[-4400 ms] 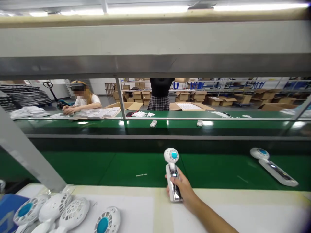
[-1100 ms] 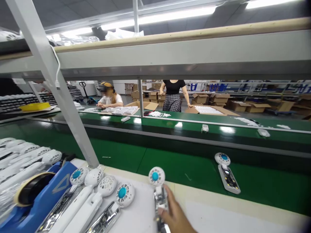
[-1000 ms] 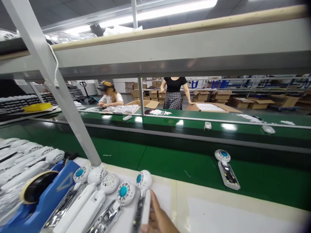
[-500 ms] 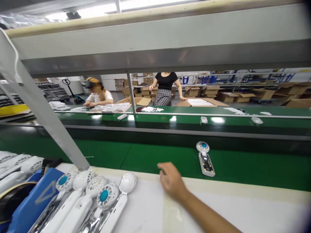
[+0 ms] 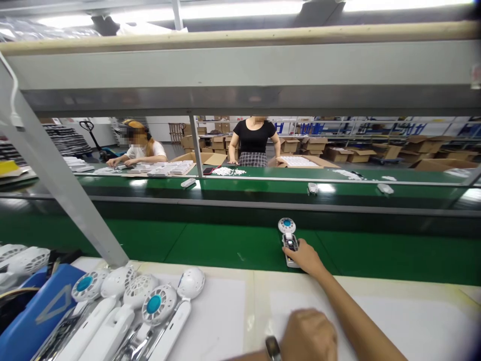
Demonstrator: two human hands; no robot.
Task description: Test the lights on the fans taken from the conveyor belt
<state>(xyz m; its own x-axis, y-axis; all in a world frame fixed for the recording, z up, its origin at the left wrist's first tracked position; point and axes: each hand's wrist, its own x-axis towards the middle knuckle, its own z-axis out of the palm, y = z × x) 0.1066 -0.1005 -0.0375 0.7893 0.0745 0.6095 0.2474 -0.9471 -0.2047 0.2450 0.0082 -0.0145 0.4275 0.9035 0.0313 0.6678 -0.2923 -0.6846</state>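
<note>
On the green conveyor belt [image 5: 233, 245] a white handheld fan [image 5: 287, 225] lies with its round head away from me and a teal disc at its hub. Its handle is uncovered, with electronic parts visible inside. My right hand [image 5: 307, 256] grips that handle, thumb on the near side, covering part of it. Close to me, over the white worktop [image 5: 221, 311], is my left hand [image 5: 310, 335], wearing a dark wristband [image 5: 272, 347]. It looks curled but is blurred, so its fingers cannot be made out.
Several handheld fans [image 5: 158, 303] lie in a row at the left, beside a blue holder [image 5: 41, 311]. A grey slanted post [image 5: 71, 185] and an overhead shelf beam [image 5: 240, 70] frame the station. Two co-workers [image 5: 255, 138] are beyond the far belt, with cardboard boxes behind.
My right hand has moved from the belt's edge onto the fan and closed on its handle. The fan is further left. My left hand has come into view at the bottom.
</note>
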